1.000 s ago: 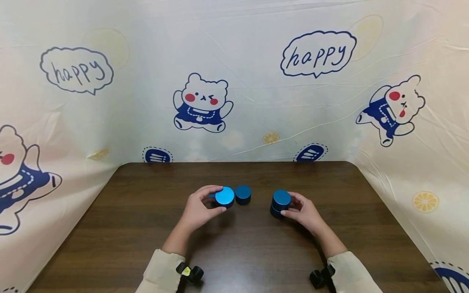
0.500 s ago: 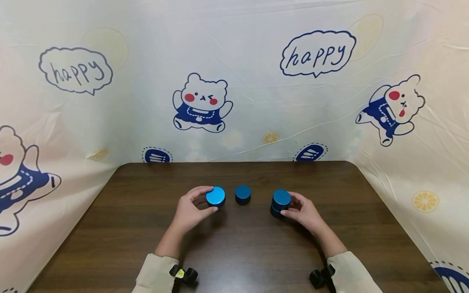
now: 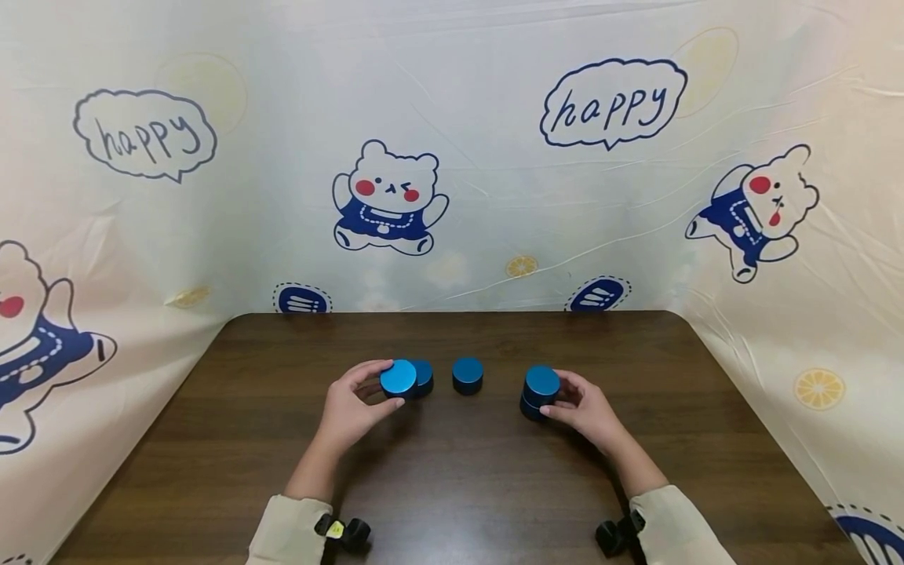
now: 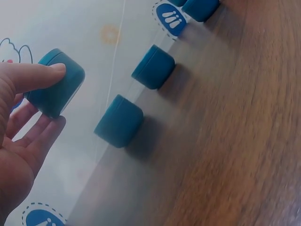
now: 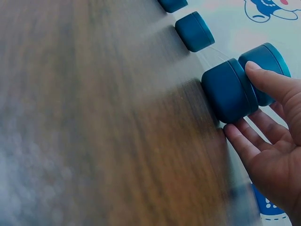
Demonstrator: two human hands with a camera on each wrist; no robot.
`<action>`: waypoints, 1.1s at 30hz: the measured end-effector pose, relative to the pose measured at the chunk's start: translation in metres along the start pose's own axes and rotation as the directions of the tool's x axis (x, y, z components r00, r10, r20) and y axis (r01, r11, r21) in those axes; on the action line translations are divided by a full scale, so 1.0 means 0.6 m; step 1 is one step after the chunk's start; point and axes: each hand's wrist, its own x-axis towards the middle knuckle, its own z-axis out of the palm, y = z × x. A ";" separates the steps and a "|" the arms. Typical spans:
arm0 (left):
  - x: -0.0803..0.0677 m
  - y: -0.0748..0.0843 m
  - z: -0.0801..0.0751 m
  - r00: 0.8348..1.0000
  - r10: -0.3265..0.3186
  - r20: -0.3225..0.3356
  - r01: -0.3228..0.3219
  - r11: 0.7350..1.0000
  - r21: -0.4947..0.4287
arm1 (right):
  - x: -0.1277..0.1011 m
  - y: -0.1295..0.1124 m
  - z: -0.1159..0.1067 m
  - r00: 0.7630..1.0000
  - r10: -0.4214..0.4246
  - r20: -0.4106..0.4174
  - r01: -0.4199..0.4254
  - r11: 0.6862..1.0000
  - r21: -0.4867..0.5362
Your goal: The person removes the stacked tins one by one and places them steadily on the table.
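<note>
1. The left hand (image 3: 349, 408) – its grip curled round a lifted blue cylinder (image 3: 399, 379) – hovered at 10 o'clock over the surface (image 3: 459, 486).
2. The right hand (image 3: 589, 412) pinched the two-high blue stack (image 3: 541, 391) at 2 o'clock.
3. Farther off – two loose cylinders: one (image 3: 423, 377) just behind the lifted one, another (image 3: 468, 375) at 12 o'clock.

Bare table (image 3: 466, 479) between both forearms, three blue tins ahead — middle tin (image 3: 468, 375) flanked by gaps
</note>
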 end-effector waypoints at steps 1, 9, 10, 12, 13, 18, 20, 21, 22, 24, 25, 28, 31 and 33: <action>0.001 -0.008 -0.001 1.000 -0.004 -0.005 0.004 1.000 0.002 | 0.000 0.000 0.000 1.000 0.003 -0.001 -0.003 1.000 0.000; 0.004 -0.030 -0.013 0.998 -0.026 -0.055 0.028 0.999 0.030 | 0.002 0.002 0.000 1.000 0.007 0.000 -0.007 1.000 0.003; 0.005 -0.031 -0.015 0.998 -0.030 -0.061 0.032 0.999 0.034 | 0.002 0.002 0.000 1.000 0.009 0.001 -0.009 1.000 0.004; 0.005 -0.034 -0.018 0.997 -0.044 -0.070 0.047 0.998 0.043 | 0.002 0.002 0.000 1.000 0.011 0.003 -0.011 1.000 0.006; 0.006 -0.035 -0.020 0.996 -0.050 -0.073 0.053 0.998 0.043 | 0.002 0.002 0.000 1.000 0.013 0.004 -0.013 1.000 0.007; 0.007 -0.044 -0.027 0.994 -0.082 -0.078 0.086 0.995 0.052 | 0.001 0.002 -0.001 1.000 0.017 0.002 -0.017 1.000 0.005; 0.008 -0.048 -0.029 0.993 -0.093 -0.078 0.097 0.994 0.055 | 0.001 0.002 -0.001 1.000 0.019 0.001 -0.019 1.000 0.004; 0.009 -0.049 -0.030 0.992 -0.100 -0.079 0.105 0.993 0.056 | 0.000 0.002 -0.001 1.000 0.022 0.000 -0.022 1.000 0.004; 0.009 -0.051 -0.031 0.991 -0.107 -0.080 0.112 0.992 0.056 | 0.000 0.002 -0.001 1.000 0.024 0.000 -0.024 1.000 0.004; 0.011 -0.054 -0.032 0.989 -0.124 -0.081 0.129 0.990 0.057 | 0.000 0.002 -0.001 1.000 0.029 0.000 -0.029 1.000 0.004; 0.012 -0.056 -0.033 0.988 -0.132 -0.082 0.137 0.989 0.057 | 0.000 0.002 -0.001 1.000 0.031 0.000 -0.031 0.999 0.005; 0.015 -0.060 -0.036 0.984 -0.156 -0.087 0.161 0.985 0.058 | 0.000 0.002 -0.001 0.999 0.032 0.000 -0.032 0.999 0.002; 0.018 -0.066 -0.040 0.981 -0.173 -0.090 0.178 0.982 0.060 | 0.000 0.001 0.000 1.000 0.026 -0.001 -0.026 1.000 0.001; 0.019 -0.070 -0.042 0.980 -0.176 -0.093 0.182 0.981 0.064 | 0.000 0.000 0.000 1.000 0.019 -0.001 -0.019 1.000 0.001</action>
